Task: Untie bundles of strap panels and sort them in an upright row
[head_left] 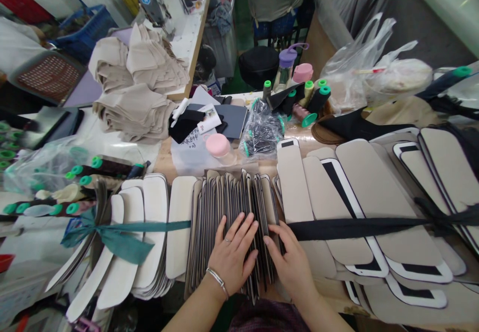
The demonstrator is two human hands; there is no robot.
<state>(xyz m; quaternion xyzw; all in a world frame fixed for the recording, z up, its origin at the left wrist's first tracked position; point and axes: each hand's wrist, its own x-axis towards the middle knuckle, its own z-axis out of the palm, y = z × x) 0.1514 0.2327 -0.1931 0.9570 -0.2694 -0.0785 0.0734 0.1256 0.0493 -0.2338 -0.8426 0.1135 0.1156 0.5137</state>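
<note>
Pressing on a packed row of black-edged beige fabric panels (232, 195) beneath the fingers, the bare left hand (232, 254) and right hand (290, 257) lie spread, apparently unclenched, not gripping.

Bright, even light here, with no harsh shadows, just soft dark gaps between the stacked panels (228, 222) under my fingers (239, 227). Slight glare on the plastic bag (359, 68) up past my fingers, and the wide lens bends everything toward the edges.

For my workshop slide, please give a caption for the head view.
Left hand and right hand rest on stacked dark-edged panels.
</note>
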